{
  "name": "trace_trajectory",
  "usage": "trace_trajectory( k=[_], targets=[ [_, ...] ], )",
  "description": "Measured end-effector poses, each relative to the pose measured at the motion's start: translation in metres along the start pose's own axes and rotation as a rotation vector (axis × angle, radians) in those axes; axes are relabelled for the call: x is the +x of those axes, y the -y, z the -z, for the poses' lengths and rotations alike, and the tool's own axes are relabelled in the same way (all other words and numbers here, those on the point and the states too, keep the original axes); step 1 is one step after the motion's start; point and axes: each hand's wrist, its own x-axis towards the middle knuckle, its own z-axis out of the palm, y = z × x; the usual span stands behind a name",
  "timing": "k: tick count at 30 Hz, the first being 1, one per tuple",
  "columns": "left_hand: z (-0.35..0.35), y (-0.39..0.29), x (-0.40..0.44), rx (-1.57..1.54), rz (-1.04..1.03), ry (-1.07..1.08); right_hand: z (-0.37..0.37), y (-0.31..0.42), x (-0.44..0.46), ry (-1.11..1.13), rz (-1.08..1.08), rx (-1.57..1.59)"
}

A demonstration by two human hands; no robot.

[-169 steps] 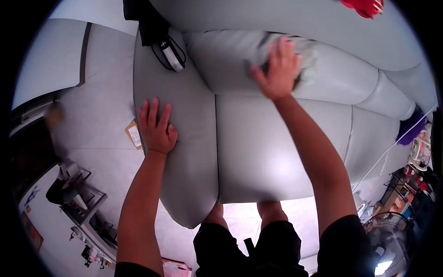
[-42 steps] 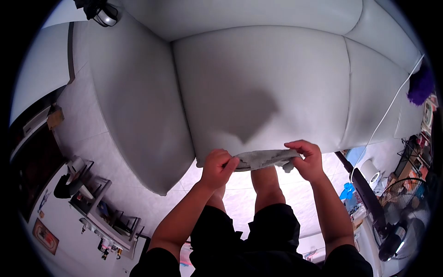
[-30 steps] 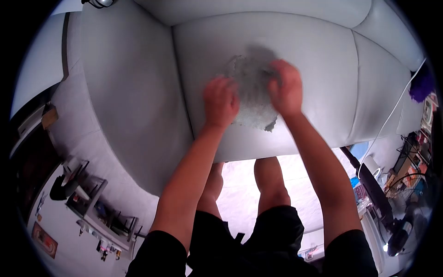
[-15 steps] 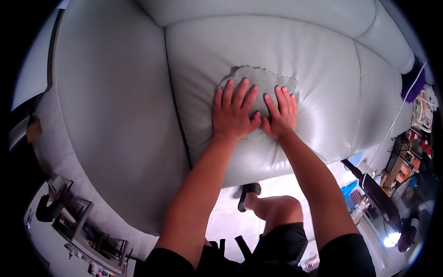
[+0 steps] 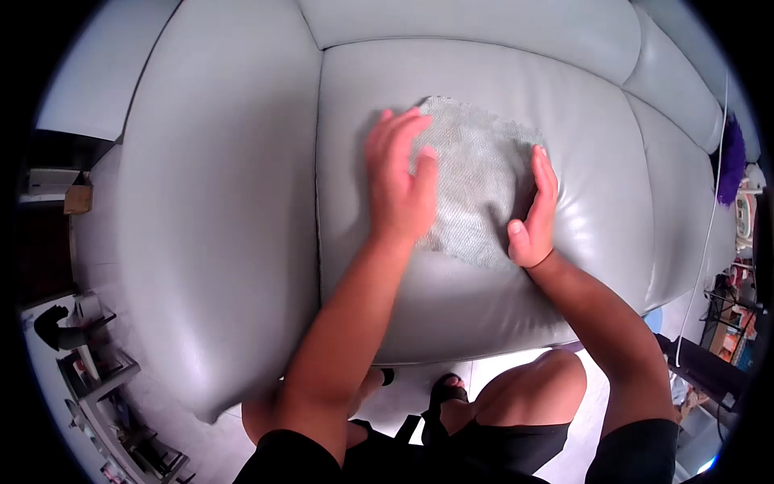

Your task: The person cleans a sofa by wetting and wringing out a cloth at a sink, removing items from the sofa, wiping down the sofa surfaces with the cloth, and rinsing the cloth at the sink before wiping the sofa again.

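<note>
A grey textured cloth (image 5: 476, 177) with a scalloped edge lies spread on the seat of the grey sofa (image 5: 588, 153). My left hand (image 5: 401, 173) is at the cloth's left edge, fingers apart and slightly raised, thumb over the cloth. On the right edge stands my right hand (image 5: 538, 214), turned on its side with the palm facing the cloth and the thumb apart from the fingers. Neither hand grips anything.
The sofa's long left section (image 5: 218, 202) runs beside the seat. A white cable (image 5: 709, 210) hangs at the right, near a purple fluffy thing (image 5: 731, 161). Shelving (image 5: 105, 379) stands at the lower left, and a small cardboard box (image 5: 78, 199) is above it.
The cloth, earlier held between both hands, now lies flat on the seat. My hands, pressed on it half a second ago, have moved apart to its two sides. The view has come closer.
</note>
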Motion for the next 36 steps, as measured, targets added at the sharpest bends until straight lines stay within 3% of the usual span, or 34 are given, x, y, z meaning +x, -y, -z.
trace_trajectory(
  k=[1,4,5,6,8,11,12,14,19,24,30,35,36],
  targets=[
    [0.009,-0.004,0.003,0.074,-0.039,-0.095,0.001,0.001,0.000,-0.014,0.016,0.005],
    [0.028,0.002,0.008,0.232,-0.257,0.028,0.010,0.009,0.007,-0.011,-0.072,0.097],
    [0.021,-0.005,0.013,0.271,-0.260,0.243,0.016,0.016,0.017,-0.025,-0.057,0.096],
    [0.016,-0.013,0.018,0.309,-0.254,0.459,0.021,0.024,0.026,0.025,-0.226,0.069],
    [0.005,-0.008,0.018,0.458,-0.277,0.525,0.022,0.055,0.052,0.110,-0.433,-0.106],
    [-0.001,-0.014,0.001,0.749,-0.275,0.620,-0.001,0.054,0.056,0.388,0.005,-0.585],
    [0.003,-0.018,-0.008,0.888,-0.243,0.636,-0.005,0.058,0.050,0.382,0.009,-0.575],
    [0.020,-0.029,-0.034,0.913,-0.231,0.626,-0.010,0.073,0.035,0.501,-0.105,-0.469],
    [0.071,-0.086,-0.134,0.815,-0.237,0.612,0.029,0.140,-0.044,0.620,0.052,-0.380],
    [0.094,-0.121,-0.190,0.813,-0.147,0.633,0.048,0.187,-0.085,0.682,0.004,-0.239],
    [0.087,-0.068,-0.120,0.841,-0.078,0.566,-0.012,0.146,-0.013,0.561,0.017,-0.261],
    [0.075,0.022,-0.041,0.887,-0.030,0.399,-0.106,0.088,0.084,0.643,0.004,-0.358],
    [0.069,0.034,-0.027,0.855,0.073,0.348,-0.118,0.080,0.106,0.690,0.005,-0.347]
  ],
)
